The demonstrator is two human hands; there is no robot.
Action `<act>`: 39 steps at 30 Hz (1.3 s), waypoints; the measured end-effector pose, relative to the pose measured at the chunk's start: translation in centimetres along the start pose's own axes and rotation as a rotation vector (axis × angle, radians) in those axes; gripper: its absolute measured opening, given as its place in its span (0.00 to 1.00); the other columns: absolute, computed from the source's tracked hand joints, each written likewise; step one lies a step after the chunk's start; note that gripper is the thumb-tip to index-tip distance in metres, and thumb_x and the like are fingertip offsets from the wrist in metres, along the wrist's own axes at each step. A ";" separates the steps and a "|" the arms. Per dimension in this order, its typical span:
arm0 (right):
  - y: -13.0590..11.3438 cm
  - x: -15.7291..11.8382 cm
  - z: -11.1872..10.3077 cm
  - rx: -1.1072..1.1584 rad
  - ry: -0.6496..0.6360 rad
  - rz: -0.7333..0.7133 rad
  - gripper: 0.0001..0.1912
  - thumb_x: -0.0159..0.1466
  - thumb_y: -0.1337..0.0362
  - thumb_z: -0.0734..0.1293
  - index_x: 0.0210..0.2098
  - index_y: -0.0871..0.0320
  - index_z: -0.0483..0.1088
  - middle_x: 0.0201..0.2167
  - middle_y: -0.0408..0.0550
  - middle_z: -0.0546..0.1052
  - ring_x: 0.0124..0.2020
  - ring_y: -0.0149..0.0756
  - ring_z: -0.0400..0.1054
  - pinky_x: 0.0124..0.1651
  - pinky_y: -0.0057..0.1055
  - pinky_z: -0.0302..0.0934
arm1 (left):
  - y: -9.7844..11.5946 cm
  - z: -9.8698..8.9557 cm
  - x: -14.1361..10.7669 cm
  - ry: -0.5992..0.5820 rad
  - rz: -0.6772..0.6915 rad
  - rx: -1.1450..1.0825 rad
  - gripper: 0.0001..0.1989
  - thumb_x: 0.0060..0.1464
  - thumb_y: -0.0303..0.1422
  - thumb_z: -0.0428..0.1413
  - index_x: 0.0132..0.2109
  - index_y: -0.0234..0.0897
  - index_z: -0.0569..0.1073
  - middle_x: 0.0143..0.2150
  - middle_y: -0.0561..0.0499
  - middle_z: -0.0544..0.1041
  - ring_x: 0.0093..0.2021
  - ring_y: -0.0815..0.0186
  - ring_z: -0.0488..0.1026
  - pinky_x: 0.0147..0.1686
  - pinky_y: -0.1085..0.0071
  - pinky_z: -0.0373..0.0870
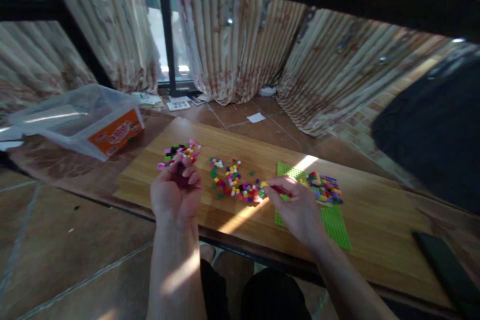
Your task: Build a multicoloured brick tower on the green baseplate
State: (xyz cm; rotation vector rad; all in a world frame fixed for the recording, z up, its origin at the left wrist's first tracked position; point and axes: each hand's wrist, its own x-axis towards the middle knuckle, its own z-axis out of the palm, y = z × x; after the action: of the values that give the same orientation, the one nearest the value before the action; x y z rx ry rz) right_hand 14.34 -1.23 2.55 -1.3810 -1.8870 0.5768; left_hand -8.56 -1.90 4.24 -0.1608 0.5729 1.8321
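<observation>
My right hand [296, 207] pinches a small yellow toy brick [264, 184] between thumb and fingertips, above the right end of a loose scatter of coloured bricks [232, 177]. My left hand [176, 190] is turned palm up with its fingers curled in; what lies inside is too dark to make out. Just beyond it sits a second pile of bricks [182, 150], many pink and dark. Partly behind my right hand is a green studded baseplate [335, 225]. A block of multicoloured bricks [325, 187] is built up on its right side.
The wooden table [378, 230] carries all of this. A clear plastic bin [75, 120] with an orange label stands at the far left. A dark flat object [444, 265] lies at the right end. Curtains [240, 45] hang behind, with papers [178, 103] on the floor.
</observation>
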 end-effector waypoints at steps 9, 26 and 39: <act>7.1 -7.3 -9.9 -0.074 0.402 0.319 0.14 0.57 0.55 0.69 0.38 0.57 0.77 0.30 0.47 0.81 0.29 0.36 0.75 0.32 0.33 0.70 | -4.3 2.0 -0.3 -0.069 -0.170 0.236 0.11 0.54 0.19 0.43 0.31 0.32 0.67 0.24 0.52 0.67 0.17 0.78 0.58 0.13 0.83 0.51; 9.0 -1.0 -11.6 -0.184 0.174 0.061 0.07 0.61 0.63 0.65 0.33 0.54 0.76 0.36 0.48 0.76 0.37 0.35 0.70 0.41 0.36 0.67 | -19.2 2.0 -3.5 -0.256 -0.442 0.822 0.08 0.43 0.32 0.60 0.30 0.31 0.72 0.22 0.57 0.66 0.14 0.82 0.49 0.15 0.81 0.39; 8.4 0.4 -11.6 -0.323 0.065 0.095 0.09 0.59 0.67 0.65 0.34 0.52 0.78 0.36 0.48 0.75 0.36 0.35 0.69 0.38 0.35 0.65 | -20.5 2.1 -2.7 -0.254 -0.416 0.889 0.09 0.42 0.33 0.60 0.29 0.32 0.70 0.21 0.58 0.65 0.14 0.82 0.49 0.14 0.80 0.39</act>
State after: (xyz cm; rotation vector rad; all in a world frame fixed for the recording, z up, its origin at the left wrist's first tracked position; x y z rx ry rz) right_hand 28.37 1.30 4.12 -1.6805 -1.9302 0.2747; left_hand 11.64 1.44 0.87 0.5085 1.0258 1.0488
